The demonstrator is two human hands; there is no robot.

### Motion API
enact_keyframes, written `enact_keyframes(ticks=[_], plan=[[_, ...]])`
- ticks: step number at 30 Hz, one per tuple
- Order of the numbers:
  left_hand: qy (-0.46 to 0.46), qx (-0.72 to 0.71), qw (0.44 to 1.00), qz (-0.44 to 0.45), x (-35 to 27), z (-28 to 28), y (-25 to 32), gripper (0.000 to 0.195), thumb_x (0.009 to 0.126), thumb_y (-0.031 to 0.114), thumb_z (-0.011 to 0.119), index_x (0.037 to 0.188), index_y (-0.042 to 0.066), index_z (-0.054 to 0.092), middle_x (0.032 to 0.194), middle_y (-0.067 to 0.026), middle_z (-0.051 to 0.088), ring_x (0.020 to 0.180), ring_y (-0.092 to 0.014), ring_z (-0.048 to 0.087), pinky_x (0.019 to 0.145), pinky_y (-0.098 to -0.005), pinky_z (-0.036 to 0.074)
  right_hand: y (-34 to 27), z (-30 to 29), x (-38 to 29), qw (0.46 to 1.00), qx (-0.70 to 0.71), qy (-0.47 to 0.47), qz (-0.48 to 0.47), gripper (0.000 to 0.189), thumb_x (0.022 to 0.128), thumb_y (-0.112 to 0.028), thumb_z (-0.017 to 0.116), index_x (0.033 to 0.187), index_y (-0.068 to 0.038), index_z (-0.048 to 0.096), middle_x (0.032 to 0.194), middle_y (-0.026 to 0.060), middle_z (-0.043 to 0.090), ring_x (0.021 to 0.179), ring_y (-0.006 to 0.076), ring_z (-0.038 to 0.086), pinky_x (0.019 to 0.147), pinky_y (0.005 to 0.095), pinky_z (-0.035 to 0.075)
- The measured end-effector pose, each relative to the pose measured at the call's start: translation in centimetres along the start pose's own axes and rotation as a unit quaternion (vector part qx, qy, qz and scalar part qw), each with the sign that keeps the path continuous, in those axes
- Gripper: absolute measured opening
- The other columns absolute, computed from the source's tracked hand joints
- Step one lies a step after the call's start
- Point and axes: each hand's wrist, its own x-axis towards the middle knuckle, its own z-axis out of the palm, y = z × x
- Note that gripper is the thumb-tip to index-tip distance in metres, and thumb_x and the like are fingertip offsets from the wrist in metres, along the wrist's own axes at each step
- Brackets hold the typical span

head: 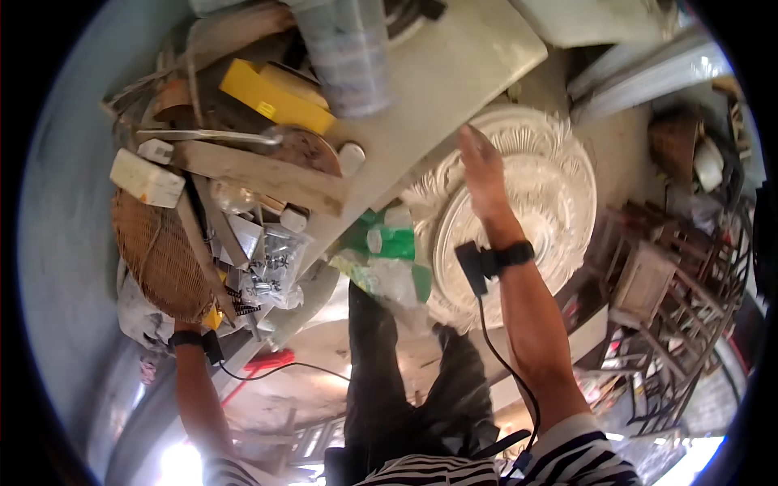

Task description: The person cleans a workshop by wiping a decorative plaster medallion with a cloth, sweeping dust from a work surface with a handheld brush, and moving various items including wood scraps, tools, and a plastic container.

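Observation:
My left hand is at the lower rim of a brown woven wicker basket and reaches beneath it. Its fingers are hidden, so its grip cannot be made out. My right hand is extended, seen nearly edge-on and blurred, close to the edge of a pale tabletop. Below it in the view is a large round cream-white ornamental medallion with moulded relief. Nothing is plainly visible in the right hand. A wooden board and a white rectangular block lie above the basket.
Clear plastic bags, a yellow box and a translucent plastic container crowd the table. Green-and-white packaging lies between table and medallion. Wooden furniture is stacked at right. A cable trails from each wrist device.

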Motion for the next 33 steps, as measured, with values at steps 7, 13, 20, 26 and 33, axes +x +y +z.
enact_keyframes(ticks=[7,13,20,26,33], plan=[[-0.072,0.049,0.996,0.0,0.5,-3.5,-0.2,0.053,0.091,0.04,0.042,0.133,0.008,0.039,0.133,-0.0087,0.046,0.121,-0.026,0.044,0.102,-0.0384,0.034,2.1,3.8,-0.1,0.95,0.274,0.01,0.146,0.055,0.081,-0.037,0.068,0.116,0.002,0.051,0.104,0.0093,0.061,0.087,0.0196,0.058,0.075,0.0349,0.049],[-0.182,0.023,0.983,-0.009,0.0,-7.4,-0.7,0.054,0.091,0.04,0.042,0.134,0.009,0.039,0.134,-0.0087,0.045,0.122,-0.026,0.043,0.103,-0.0386,0.033,5.7,6.4,0.7,0.909,0.407,-0.089,-0.005,0.05,0.089,-0.032,0.058,0.121,0.005,0.047,0.113,0.0179,0.056,0.098,0.0233,0.055,0.086,0.0391,0.044],[-0.164,0.342,0.921,0.091,-1.7,-10.1,-0.9,0.055,0.092,0.047,0.034,0.134,0.012,0.04,0.136,-0.0082,0.044,0.123,-0.025,0.042,0.105,-0.0395,0.031,8.3,13.7,-2.9,0.974,0.226,-0.016,0.018,0.053,0.083,-0.037,0.064,0.115,0.003,0.049,0.107,0.022,0.059,0.093,0.0304,0.059,0.079,0.038,0.047],[-0.131,0.265,0.955,-0.026,6.9,-1.2,-2.7,0.053,0.092,0.043,0.035,0.135,0.012,0.037,0.137,-0.0074,0.04,0.125,-0.024,0.038,0.106,-0.0381,0.027,9.1,19.2,-1.5,0.983,0.181,0.037,0.018,0.048,0.084,-0.024,0.059,0.122,0.001,0.045,0.102,0.0271,0.058,0.093,0.0426,0.057,0.08,0.0449,0.045],[-0.057,0.129,0.989,-0.046,8.0,1.4,-1.3,0.052,0.091,0.04,0.038,0.133,0.011,0.039,0.136,-0.0081,0.042,0.124,-0.025,0.039,0.106,-0.0387,0.028,6.9,16.1,0.8,0.997,0.022,-0.067,0.01,0.051,0.092,-0.04,0.048,0.117,0.004,0.05,0.11,0.0268,0.055,0.094,0.035,0.06,0.081,0.0396,0.046]])
